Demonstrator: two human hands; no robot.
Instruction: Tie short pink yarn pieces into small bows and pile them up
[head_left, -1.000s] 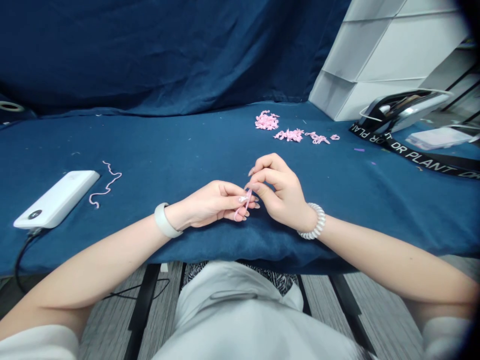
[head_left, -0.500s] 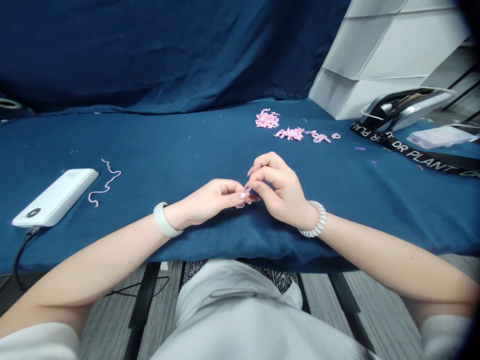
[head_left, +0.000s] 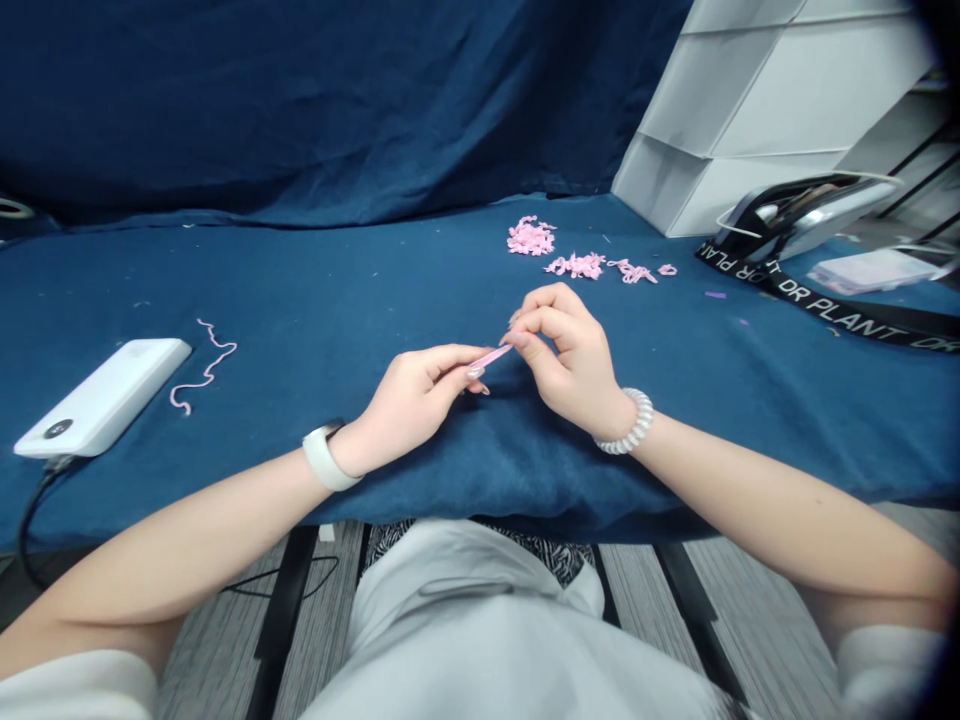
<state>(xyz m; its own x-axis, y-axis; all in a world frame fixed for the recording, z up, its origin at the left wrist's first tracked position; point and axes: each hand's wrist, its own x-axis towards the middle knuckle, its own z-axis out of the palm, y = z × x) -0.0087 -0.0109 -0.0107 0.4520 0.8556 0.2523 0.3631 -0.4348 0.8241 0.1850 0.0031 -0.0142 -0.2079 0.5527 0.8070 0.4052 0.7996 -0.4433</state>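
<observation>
A thin pink strip [head_left: 491,356] spans the gap between my hands, its one end in the fingertips of my left hand [head_left: 420,388] and the other pinched by my right hand [head_left: 559,347]. Both hands hover over the blue cloth [head_left: 300,300]. Beyond them, several small pink curled pieces lie in loose heaps [head_left: 531,237] [head_left: 576,265] [head_left: 636,272]. My fingers hide part of the strip's ends.
A white power bank [head_left: 101,398] with a black cable and a wavy pink cord [head_left: 202,367] lie at the left. At the right are a black "DR PLANT" strap [head_left: 840,310], a shiny black-and-silver object [head_left: 795,215], and a white angular panel structure [head_left: 750,120].
My hands have risen up the picture. The pink strip, which hung down from my left fingers a second ago, now lies nearly level between both hands.
</observation>
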